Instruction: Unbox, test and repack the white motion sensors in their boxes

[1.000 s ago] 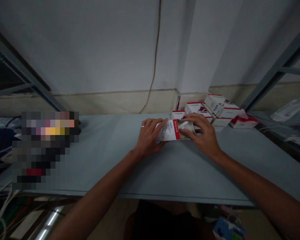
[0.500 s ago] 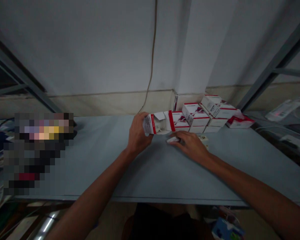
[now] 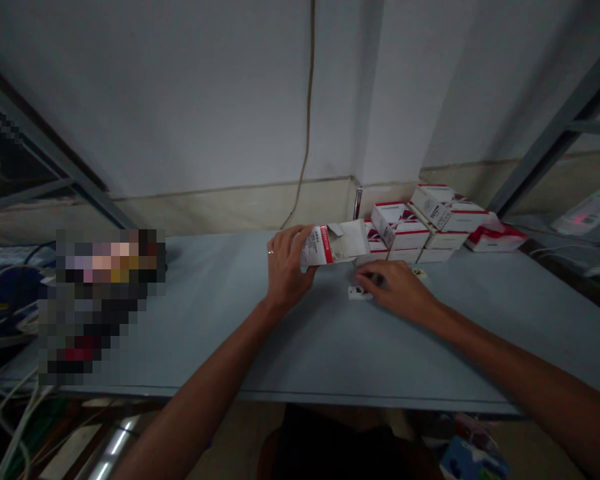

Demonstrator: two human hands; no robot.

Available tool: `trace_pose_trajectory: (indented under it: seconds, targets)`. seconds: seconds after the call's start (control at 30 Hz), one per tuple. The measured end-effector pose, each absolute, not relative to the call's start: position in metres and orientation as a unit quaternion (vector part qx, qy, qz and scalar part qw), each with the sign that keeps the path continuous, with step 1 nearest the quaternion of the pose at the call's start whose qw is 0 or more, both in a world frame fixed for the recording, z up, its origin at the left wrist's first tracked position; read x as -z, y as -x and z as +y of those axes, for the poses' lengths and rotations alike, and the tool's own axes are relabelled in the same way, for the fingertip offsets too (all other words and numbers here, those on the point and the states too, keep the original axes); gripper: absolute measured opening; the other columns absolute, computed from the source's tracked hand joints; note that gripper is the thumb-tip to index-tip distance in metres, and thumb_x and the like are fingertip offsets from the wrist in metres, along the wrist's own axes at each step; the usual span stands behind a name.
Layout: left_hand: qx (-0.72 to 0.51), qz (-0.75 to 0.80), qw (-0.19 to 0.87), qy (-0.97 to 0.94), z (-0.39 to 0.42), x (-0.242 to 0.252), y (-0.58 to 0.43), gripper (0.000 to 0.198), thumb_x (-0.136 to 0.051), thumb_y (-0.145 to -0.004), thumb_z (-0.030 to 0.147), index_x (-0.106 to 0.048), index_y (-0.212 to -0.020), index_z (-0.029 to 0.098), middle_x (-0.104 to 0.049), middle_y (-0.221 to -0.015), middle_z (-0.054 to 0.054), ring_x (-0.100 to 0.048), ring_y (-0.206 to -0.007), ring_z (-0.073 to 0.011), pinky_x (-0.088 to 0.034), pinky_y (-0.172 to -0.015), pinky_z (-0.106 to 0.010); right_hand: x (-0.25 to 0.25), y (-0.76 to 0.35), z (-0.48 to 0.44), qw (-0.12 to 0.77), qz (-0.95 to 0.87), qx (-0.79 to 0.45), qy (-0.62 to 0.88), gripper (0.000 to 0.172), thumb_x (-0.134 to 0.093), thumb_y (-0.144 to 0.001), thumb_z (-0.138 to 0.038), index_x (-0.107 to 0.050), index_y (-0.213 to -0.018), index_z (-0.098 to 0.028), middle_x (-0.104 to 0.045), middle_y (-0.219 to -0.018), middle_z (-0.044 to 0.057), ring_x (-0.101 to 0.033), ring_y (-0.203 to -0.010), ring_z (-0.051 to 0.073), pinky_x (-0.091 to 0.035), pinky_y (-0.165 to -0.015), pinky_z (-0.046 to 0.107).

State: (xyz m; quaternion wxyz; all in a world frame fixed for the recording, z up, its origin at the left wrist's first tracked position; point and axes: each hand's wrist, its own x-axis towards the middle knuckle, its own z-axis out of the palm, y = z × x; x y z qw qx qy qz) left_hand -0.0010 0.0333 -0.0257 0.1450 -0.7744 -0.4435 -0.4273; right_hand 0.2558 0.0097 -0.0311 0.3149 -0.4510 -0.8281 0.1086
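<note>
My left hand (image 3: 287, 261) is closed around a small white and red cardboard box (image 3: 327, 245) marked "DETECTOR". Its open end with raised flaps points right. Below that end, my right hand (image 3: 397, 283) is low over the table, its thumb and index finger curled with a gap between them. A small white device (image 3: 359, 293) lies flat on the table at its fingertips. Another small pale piece (image 3: 419, 273) sits behind the right hand, partly hidden.
Several white and red boxes (image 3: 401, 225) are stacked against the wall at right, beside a red and white packet (image 3: 496, 233). A blurred-out pile (image 3: 105, 287) covers the table's left end. Metal frame posts (image 3: 545, 113) rise at both sides, and a cable (image 3: 309, 113) hangs down the wall.
The white device, earlier held in my right hand, now lies on the table at its fingertips. The box has tilted, its open end raised. The view has shifted slightly.
</note>
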Motion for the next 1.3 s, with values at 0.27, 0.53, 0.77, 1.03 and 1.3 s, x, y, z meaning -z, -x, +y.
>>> trace_pose_trajectory:
  seconds: [0.27, 0.53, 0.77, 1.03, 1.3]
  targets:
    - [0.393, -0.438, 0.149, 0.795, 0.029, 0.027, -0.005, 0.072, -0.074, -0.082, 0.013, -0.051, -0.149, 0.022, -0.064, -0.142, -0.014, -0.056, -0.129, -0.0330, -0.041, -0.110, -0.049, 0.016, -0.252, 0.004, 0.535, -0.749, -0.061, 0.386, 0.022, -0.068, -0.097, -0.033, -0.081, -0.114, -0.029, -0.067, -0.127, 0.009, -0.066, -0.121, 0.026, -0.056, -0.103, 0.048]
    - [0.386, -0.378, 0.174, 0.823, 0.023, 0.026, -0.013, 0.073, -0.071, -0.084, 0.012, -0.048, -0.152, 0.025, -0.065, -0.143, -0.012, -0.055, -0.129, -0.0309, -0.039, -0.111, -0.048, 0.036, -0.259, 0.021, 0.528, -0.726, -0.143, 0.416, 0.024, -0.075, -0.092, -0.044, -0.085, -0.109, -0.030, -0.066, -0.136, 0.010, -0.062, -0.130, 0.030, -0.049, -0.116, 0.057]
    - [0.397, -0.342, 0.168, 0.835, 0.020, 0.027, -0.013, 0.079, -0.074, -0.079, 0.014, -0.047, -0.153, 0.023, -0.065, -0.141, -0.013, -0.056, -0.127, -0.0313, -0.039, -0.110, -0.049, 0.034, -0.252, 0.016, 0.542, -0.691, -0.218, 0.425, 0.021, -0.087, -0.080, -0.047, -0.085, -0.093, -0.030, -0.067, -0.136, 0.008, -0.062, -0.131, 0.031, -0.047, -0.116, 0.058]
    - [0.375, -0.362, 0.143, 0.841, 0.021, 0.026, -0.010, 0.077, -0.076, -0.080, 0.025, -0.049, -0.152, 0.022, -0.065, -0.138, -0.014, -0.058, -0.126, -0.0328, -0.039, -0.109, -0.048, 0.033, -0.251, 0.014, 0.503, -0.721, -0.192, 0.435, 0.017, -0.075, -0.091, -0.042, -0.080, -0.091, -0.026, -0.062, -0.137, 0.010, -0.056, -0.137, 0.031, -0.040, -0.120, 0.059]
    - [0.371, -0.360, 0.143, 0.844, 0.023, 0.023, -0.004, 0.081, -0.079, -0.082, 0.031, -0.045, -0.155, 0.024, -0.064, -0.138, -0.015, -0.058, -0.125, -0.0326, -0.039, -0.109, -0.049, 0.036, -0.253, 0.014, 0.503, -0.726, -0.201, 0.425, 0.025, -0.072, -0.094, -0.051, -0.081, -0.104, -0.030, -0.060, -0.140, 0.010, -0.051, -0.144, 0.030, -0.037, -0.123, 0.059]
